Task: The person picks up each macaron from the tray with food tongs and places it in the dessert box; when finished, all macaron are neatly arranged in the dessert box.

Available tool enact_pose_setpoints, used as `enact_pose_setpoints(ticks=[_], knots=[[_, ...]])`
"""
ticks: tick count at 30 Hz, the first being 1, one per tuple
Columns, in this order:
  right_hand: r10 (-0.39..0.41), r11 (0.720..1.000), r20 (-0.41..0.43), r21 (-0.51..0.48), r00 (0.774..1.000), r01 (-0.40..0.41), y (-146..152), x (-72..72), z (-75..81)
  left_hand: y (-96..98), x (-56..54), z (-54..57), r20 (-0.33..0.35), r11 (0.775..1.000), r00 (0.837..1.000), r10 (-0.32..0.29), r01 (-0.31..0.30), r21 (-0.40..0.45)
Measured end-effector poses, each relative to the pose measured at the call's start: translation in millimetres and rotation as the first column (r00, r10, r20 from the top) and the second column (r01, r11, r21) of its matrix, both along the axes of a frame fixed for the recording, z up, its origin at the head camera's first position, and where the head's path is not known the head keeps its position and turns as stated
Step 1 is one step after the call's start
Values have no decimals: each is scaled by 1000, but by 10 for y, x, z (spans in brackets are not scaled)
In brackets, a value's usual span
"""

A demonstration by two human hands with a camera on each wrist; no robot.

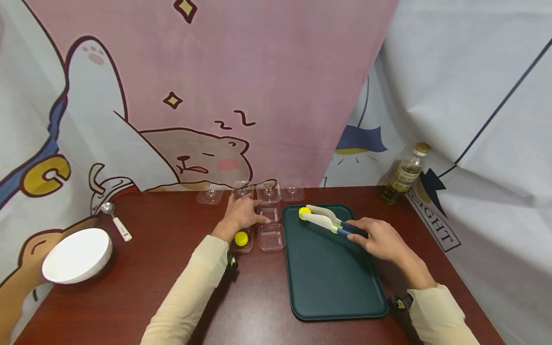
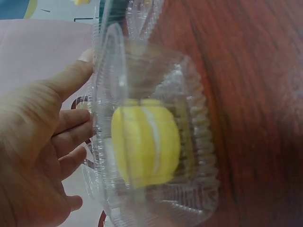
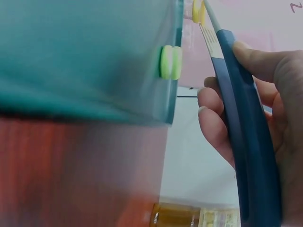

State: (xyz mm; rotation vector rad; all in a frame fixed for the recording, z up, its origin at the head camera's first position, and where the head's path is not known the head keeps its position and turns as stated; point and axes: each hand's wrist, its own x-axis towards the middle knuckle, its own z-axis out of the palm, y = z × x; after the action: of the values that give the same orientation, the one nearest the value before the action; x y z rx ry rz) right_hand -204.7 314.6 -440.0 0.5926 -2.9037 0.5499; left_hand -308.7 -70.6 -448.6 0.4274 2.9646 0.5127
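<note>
My right hand (image 1: 379,239) holds tongs (image 1: 320,221) with blue handles and pale tips. Between the tips, over the far left part of the dark green tray (image 1: 332,278), is a yellow macaron (image 1: 304,210). A green macaron (image 3: 171,62) lies on the tray near its far edge, partly behind the tongs in the head view. My left hand (image 1: 242,212) reaches over the clear plastic boxes, thumb and fingers spread. In the left wrist view its fingertips are right at the upright lid of a clear box (image 2: 203,142) containing another yellow macaron (image 2: 146,142).
Two clear boxes (image 1: 271,238) stand left of the tray, with raised lids (image 1: 269,191) along the back. An oil bottle (image 1: 405,177) stands at the back right by the cloth wall. At left are a white bowl (image 1: 77,255) and a scoop (image 1: 122,228).
</note>
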Motion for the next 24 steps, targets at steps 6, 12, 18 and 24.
enact_pose_setpoints(ticks=[6, 12, 18, 24], knots=[[16, 1000, -18, -12, 1000, -16, -72, -114, 71, 0, 8, -3, -17, 999, 1000, 1, -1, -40], [8, 1000, 6, -23, 1000, -8, -154, -229, 145, 16, 0, -4, -31, 999, 1000, 2, -3, -39], [13, 999, 16, -46, 1000, -12, -223, -338, 186, 46, -11, -21, -37, 999, 999, -2, 1, -45], [33, 997, 21, -64, 999, -32, -379, -448, 204, 17, -12, -39, -20, 999, 1000, 12, -12, -29]])
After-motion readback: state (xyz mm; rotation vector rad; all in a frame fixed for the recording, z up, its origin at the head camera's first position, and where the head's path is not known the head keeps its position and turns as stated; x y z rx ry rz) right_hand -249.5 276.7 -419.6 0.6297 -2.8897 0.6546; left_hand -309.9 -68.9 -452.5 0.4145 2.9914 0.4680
